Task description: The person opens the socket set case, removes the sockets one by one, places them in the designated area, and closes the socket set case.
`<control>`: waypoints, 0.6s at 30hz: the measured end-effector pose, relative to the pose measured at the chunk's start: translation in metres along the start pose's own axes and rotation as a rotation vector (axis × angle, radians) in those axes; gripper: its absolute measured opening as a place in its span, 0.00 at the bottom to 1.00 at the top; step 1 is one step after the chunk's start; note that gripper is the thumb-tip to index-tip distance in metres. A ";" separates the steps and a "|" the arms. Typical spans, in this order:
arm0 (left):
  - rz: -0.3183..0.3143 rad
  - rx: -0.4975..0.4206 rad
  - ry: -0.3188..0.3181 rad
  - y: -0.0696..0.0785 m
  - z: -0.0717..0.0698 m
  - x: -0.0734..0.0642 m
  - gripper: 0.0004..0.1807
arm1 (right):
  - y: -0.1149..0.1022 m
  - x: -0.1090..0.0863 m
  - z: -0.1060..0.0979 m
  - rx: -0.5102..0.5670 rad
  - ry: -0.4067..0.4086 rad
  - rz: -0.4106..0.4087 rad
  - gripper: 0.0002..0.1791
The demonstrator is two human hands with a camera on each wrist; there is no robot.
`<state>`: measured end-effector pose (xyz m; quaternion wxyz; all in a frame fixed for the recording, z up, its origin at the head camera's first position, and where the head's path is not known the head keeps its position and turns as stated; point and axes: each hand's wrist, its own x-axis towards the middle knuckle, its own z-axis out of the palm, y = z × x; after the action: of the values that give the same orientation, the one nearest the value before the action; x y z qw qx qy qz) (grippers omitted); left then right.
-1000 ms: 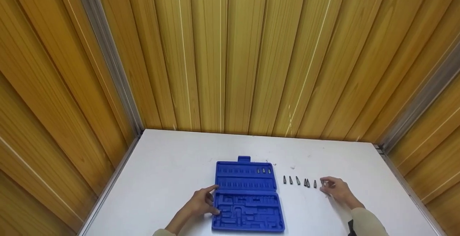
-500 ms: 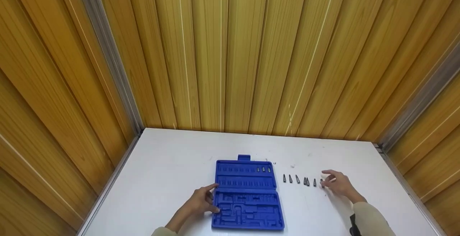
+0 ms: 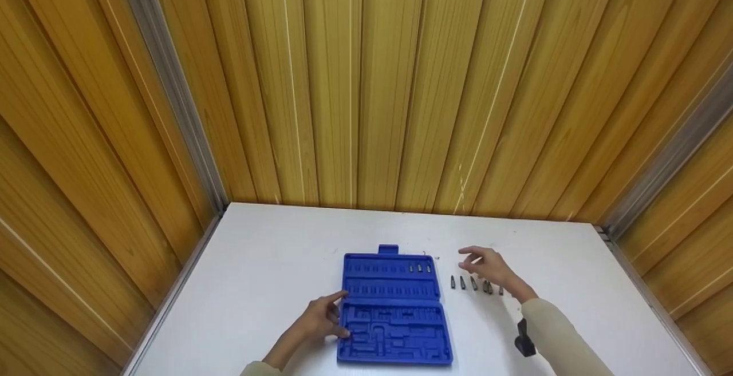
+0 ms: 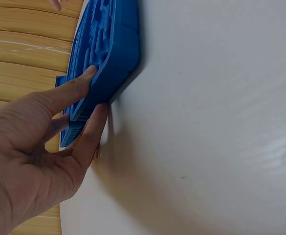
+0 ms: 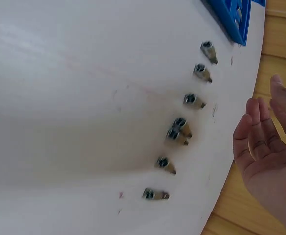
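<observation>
A blue plastic tool case [image 3: 395, 330] lies opened flat on the white table, its moulded compartments facing up. At its left side my left hand [image 3: 320, 319] grips the wall; in the left wrist view the thumb [image 4: 77, 88] lies over the rim and a finger presses the outer side. My right hand [image 3: 487, 264] hovers over the table right of the case, fingers loosely bent and nothing held. Below it stands a row of small metal socket bits [image 3: 462, 283], several of them, two close together. The right wrist view shows the row's end bit [image 5: 156, 194], which the sleeve hides in the head view.
Three small bits [image 3: 420, 268] sit in the upper right slots of the case lid. A latch tab [image 3: 388, 248] sticks out at the lid's far edge. Wood-patterned panels [image 3: 378, 90] wall the table [image 3: 275, 238] at the back and sides.
My right hand has let go of the bit at the row's right end and moved left and up, over the row. The left hand stays on the case.
</observation>
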<state>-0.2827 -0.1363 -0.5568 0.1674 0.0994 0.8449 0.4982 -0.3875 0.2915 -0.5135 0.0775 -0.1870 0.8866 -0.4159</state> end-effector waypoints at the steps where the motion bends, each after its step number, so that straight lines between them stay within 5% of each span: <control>1: -0.004 0.003 0.000 0.000 0.000 0.000 0.49 | -0.003 0.005 0.006 0.011 -0.012 -0.006 0.22; 11: -0.015 0.004 -0.003 -0.002 -0.003 0.000 0.49 | -0.027 0.046 0.077 0.048 -0.081 -0.067 0.20; 18: -0.024 -0.028 -0.004 -0.002 -0.001 0.000 0.49 | -0.028 0.059 0.107 -0.152 0.072 -0.033 0.13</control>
<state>-0.2834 -0.1377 -0.5584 0.1764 0.0881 0.8385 0.5079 -0.4025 0.1760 -0.5597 0.0242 -0.1917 0.9146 -0.3553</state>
